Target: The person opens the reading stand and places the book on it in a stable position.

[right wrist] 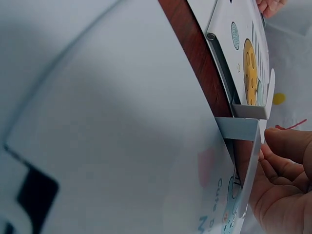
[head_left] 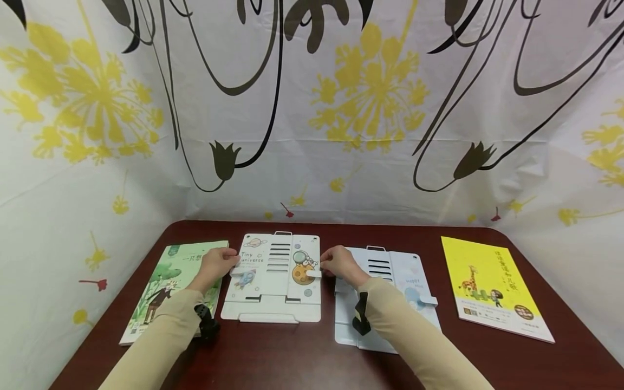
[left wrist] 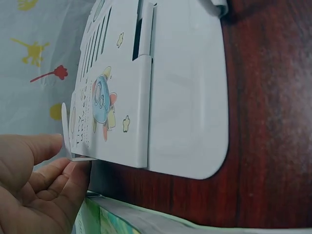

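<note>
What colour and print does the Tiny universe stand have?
The stand is white with space drawings; head view best.

Bare surface (head_left: pixel 273 357) opens before the white stand (head_left: pixel 275 283), between the left sleeve (head_left: pixel 158 333) and right sleeve (head_left: pixel 409 327). Left fingers (head_left: pixel 227 253) and right fingers (head_left: pixel 331 260) block the white stand's sides. The right sleeve bars the way over the blue stand (head_left: pixel 407 268); a slim lane parts that stand from the yellow book (head_left: pixel 492 287).
</note>
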